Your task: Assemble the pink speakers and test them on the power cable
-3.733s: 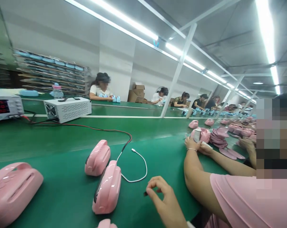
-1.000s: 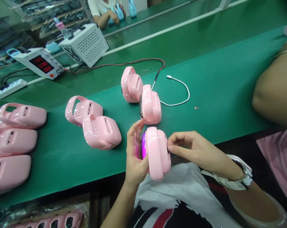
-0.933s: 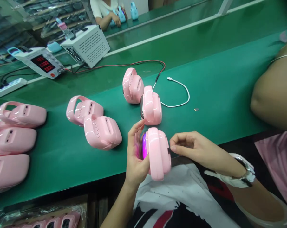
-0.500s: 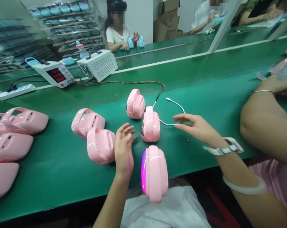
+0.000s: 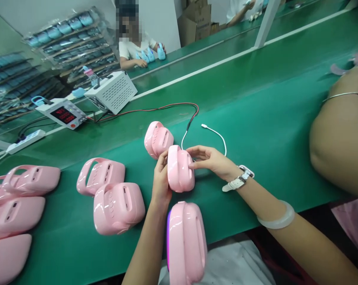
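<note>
In the head view, a pink portable speaker [image 5: 176, 170] with a carrying handle stands on the green mat in front of me. My left hand [image 5: 161, 182] is wrapped round its left side. Fingers of my right hand [image 5: 210, 160] are closed at its right side, where a white cable [image 5: 183, 140] runs; whether they pinch the plug is hidden. Closer to me, a second pink speaker [image 5: 190, 241] glows purple along its left face. Another pink speaker [image 5: 158, 138] stands just behind the held one. A loose white cable end [image 5: 216, 130] lies to the right.
Two pink speakers [image 5: 119, 208] lie left of my hands, with several more [image 5: 33, 180] at the far left. Behind are a power supply [image 5: 64, 114] with red digits, a grey box [image 5: 113, 93] and a power strip [image 5: 26, 141]. Another person's arm [image 5: 340, 134] is at right.
Both hands, apart from the speaker before, have come in to its sides, the left now gripping it. The view has shifted, and the lit speaker appears lower.
</note>
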A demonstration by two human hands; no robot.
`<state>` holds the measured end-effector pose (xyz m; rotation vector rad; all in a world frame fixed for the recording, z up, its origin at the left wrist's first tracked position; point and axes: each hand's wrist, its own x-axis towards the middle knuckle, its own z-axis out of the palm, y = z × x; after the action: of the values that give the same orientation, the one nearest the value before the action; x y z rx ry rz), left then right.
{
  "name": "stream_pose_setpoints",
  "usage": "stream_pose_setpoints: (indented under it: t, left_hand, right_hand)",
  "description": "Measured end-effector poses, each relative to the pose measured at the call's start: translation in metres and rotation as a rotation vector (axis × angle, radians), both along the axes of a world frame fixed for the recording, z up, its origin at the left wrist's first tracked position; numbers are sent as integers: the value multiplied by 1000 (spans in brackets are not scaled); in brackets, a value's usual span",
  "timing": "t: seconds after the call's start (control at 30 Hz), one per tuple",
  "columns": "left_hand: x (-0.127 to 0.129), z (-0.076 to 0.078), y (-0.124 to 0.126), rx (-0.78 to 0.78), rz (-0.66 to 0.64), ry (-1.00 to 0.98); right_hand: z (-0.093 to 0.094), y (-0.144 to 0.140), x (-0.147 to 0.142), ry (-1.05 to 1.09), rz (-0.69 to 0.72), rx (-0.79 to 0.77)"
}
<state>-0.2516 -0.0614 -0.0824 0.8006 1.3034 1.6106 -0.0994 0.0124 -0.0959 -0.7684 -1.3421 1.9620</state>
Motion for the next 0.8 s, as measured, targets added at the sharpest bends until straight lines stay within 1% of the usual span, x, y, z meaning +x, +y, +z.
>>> stream_pose_setpoints:
  t: [0.27, 0.43, 0.57, 0.63, 0.7, 0.8]
  left_hand:
    - [2, 0, 2, -17, 46, -41]
    - [3, 0, 3, -13, 69, -28]
    - [3, -2, 5, -12, 73, -20]
    - [2, -3, 6, -11, 68, -6]
    - [2, -5, 6, -9, 72, 11]
    - [1, -7, 7, 7, 80, 37]
  right_hand:
    - [1, 1, -2, -17, -10, -61]
    - [5, 5, -6, -59, -13, -65]
    - [8, 10, -4, -114, 29, -36]
    - [9, 11, 1, -99, 60, -56]
    - [13, 9, 6, -104, 4, -55]
    - [21, 0, 9, -214, -121, 75]
